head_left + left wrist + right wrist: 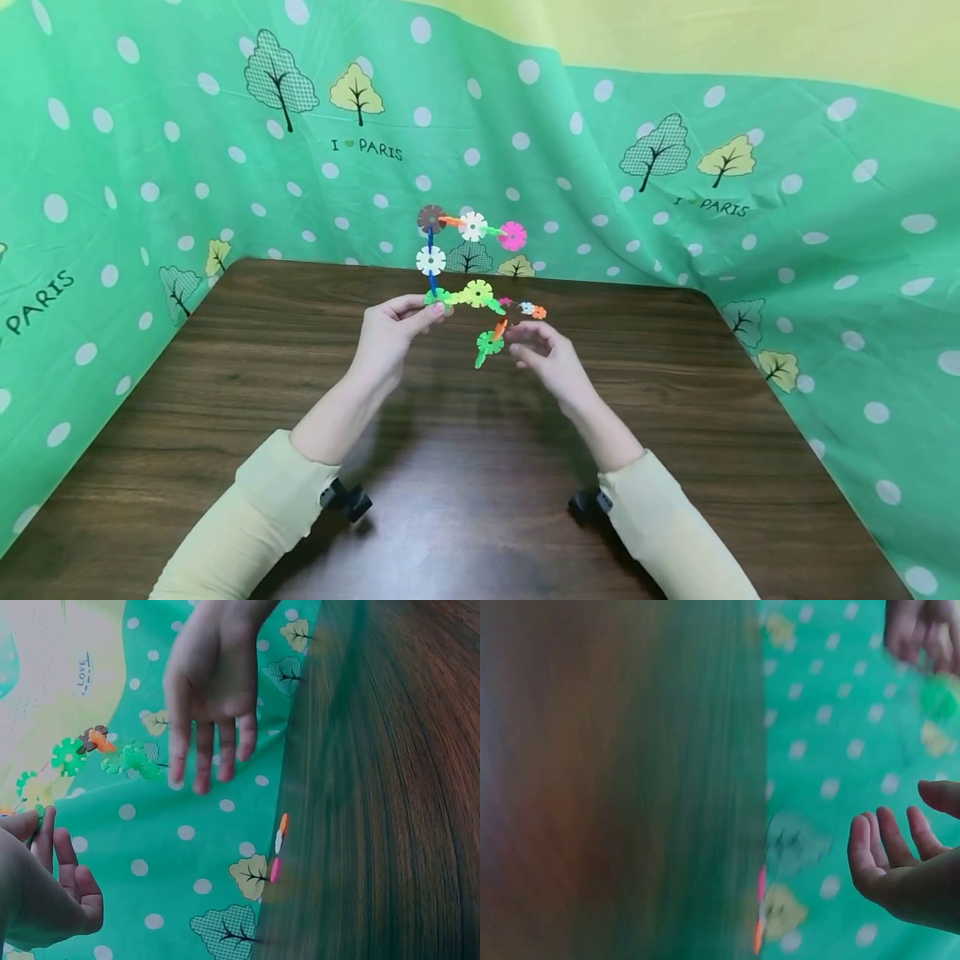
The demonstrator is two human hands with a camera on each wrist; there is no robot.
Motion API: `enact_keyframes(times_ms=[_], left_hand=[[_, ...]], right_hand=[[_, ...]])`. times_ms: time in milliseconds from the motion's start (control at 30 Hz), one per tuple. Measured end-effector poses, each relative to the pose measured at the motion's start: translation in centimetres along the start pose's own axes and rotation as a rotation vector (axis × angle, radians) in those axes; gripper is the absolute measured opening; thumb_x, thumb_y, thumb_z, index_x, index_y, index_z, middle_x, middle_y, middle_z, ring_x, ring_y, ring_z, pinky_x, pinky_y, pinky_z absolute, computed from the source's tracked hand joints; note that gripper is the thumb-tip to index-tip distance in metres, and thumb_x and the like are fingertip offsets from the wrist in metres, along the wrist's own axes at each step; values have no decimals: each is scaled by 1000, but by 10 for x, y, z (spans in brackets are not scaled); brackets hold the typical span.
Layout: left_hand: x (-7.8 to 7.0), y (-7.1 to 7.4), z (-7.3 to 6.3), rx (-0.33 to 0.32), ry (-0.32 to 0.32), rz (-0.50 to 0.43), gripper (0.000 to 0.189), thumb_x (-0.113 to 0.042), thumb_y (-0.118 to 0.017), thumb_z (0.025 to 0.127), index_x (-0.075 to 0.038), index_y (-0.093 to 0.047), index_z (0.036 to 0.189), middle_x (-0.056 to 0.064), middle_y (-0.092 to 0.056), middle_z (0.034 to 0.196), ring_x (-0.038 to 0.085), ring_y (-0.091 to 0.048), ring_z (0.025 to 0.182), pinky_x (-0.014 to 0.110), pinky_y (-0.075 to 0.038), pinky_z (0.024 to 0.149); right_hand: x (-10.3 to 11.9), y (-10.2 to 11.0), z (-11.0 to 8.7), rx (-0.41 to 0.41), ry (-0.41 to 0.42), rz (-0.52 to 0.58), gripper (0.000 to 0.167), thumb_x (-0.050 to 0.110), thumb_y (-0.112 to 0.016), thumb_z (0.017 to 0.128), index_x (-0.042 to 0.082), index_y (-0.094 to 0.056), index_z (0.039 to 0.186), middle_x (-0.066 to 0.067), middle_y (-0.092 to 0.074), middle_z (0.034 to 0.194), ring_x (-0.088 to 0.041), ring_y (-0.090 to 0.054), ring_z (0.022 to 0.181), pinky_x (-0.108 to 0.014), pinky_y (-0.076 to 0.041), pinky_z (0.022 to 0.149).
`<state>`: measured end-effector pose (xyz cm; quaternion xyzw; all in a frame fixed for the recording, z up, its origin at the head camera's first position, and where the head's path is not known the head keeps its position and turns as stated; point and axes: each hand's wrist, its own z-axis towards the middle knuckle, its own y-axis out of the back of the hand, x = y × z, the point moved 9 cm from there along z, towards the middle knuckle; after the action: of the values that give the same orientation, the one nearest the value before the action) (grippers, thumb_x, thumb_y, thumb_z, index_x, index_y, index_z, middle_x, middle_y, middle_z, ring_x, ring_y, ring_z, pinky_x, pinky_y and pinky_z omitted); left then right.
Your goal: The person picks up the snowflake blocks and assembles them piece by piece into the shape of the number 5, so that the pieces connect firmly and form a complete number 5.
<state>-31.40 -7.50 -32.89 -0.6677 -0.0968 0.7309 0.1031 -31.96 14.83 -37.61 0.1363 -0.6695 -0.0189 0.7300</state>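
My left hand point(393, 337) pinches a green notched plastic disc point(437, 297) between thumb and fingers, holding a built chain of such discs above the table. From there, blue, white point(431, 261), brown point(431, 219), orange, white and pink point(513, 236) discs rise and bend right. Yellow-green discs point(477, 292) extend sideways, and lower down hang an orange disc and a green disc point(490, 342). Beside this lower end is my right hand point(549, 360), its fingers loosely bent and nothing gripped. In the left wrist view, the right hand point(214, 697) shows an empty palm.
Loose pink point(506, 302), white point(527, 307) and orange point(539, 312) discs lie toward the back of the dark wooden table point(480, 500). A green polka-dot cloth point(300, 208) hangs behind and along both sides.
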Motion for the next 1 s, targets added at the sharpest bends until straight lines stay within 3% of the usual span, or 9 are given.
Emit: enact_keyframes(times_ms=[200, 333, 500, 767, 1000], left_hand=[[0, 9, 2, -14, 1, -5, 4, -11, -71, 84, -15, -73, 84, -5, -73, 75, 8, -69, 77, 24, -47, 68], [1, 14, 4, -28, 9, -5, 2, -12, -71, 84, -12, -73, 85, -6, -73, 75, 8, -69, 77, 26, -48, 70], [3, 18, 7, -38, 23, 2, 3, -13, -72, 84, -11, -73, 86, -7, -73, 74, 8, -67, 76, 25, -48, 70], [11, 18, 7, -34, 42, -9, 6, -12, -70, 85, -16, -73, 81, -6, -73, 74, 8, -63, 72, 23, -47, 69], [14, 19, 6, -39, 53, -14, 12, -11, -70, 86, -20, -72, 78, -6, -73, 73, 8, -64, 72, 26, -47, 71]], right_hand=[[-19, 38, 43, -53, -41, -174, 35, 10, -63, 90, -2, -55, 123, -20, -62, 117, -20, -62, 98, -50, -51, 88], [-27, 59, 65, -62, -8, -302, 31, 11, -65, 89, 0, -60, 118, -18, -64, 112, -19, -60, 94, -48, -52, 84], [-36, 77, 89, -23, 26, -475, 29, 15, -65, 89, 4, -63, 116, -14, -65, 114, -26, -60, 103, -42, -49, 87], [-62, 94, 112, 37, -31, -658, 28, 17, -61, 93, 6, -62, 118, -15, -63, 119, -31, -56, 113, -47, -45, 95], [-76, 92, 119, 79, -81, -726, 32, 19, -59, 93, 7, -60, 123, -16, -61, 122, -31, -54, 113, -47, -44, 94]])
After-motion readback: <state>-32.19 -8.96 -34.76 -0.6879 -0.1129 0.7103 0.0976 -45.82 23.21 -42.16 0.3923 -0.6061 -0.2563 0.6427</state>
